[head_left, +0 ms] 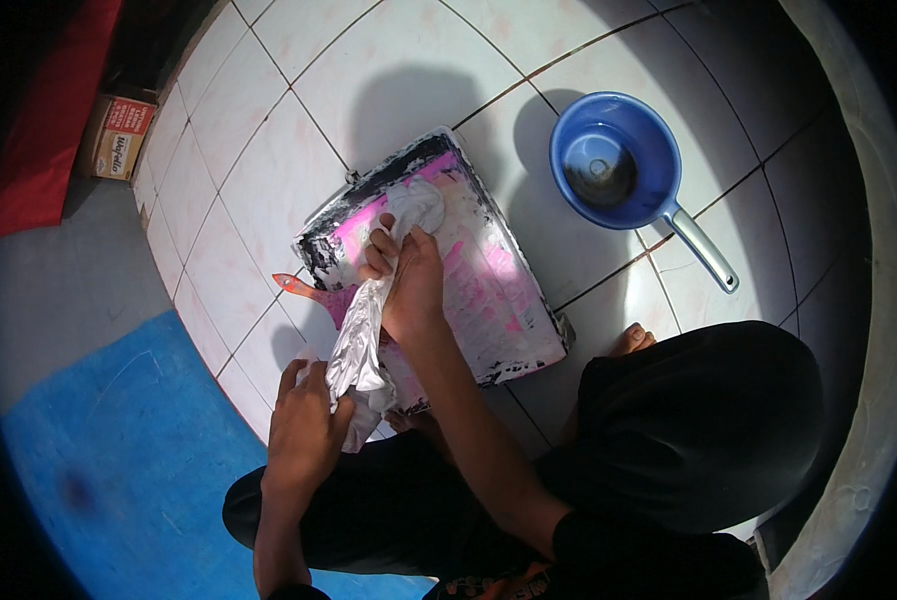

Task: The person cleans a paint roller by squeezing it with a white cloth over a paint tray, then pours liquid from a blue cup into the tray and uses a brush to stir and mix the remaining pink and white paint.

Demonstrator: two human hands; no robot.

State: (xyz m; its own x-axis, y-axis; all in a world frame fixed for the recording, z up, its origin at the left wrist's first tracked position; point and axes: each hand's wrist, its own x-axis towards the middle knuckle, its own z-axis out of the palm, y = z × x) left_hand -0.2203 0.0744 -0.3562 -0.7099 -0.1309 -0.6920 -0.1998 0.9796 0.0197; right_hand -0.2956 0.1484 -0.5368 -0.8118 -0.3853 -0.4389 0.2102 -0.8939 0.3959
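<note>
A crumpled white cloth with a slight sheen stretches between my two hands. My left hand is closed on its lower end, and my right hand grips it higher up. The cloth's bunched top hangs over a paint tray, which is smeared with pink, white and black paint. At the tray's left side lies a paintbrush with an orange-red handle; its bristle end is partly hidden behind the cloth.
A blue dipper with a grey handle stands on the white floor tiles, right of the tray. A blue mat covers the lower left. At the far left are a cardboard box and red fabric. My bare foot rests near the tray.
</note>
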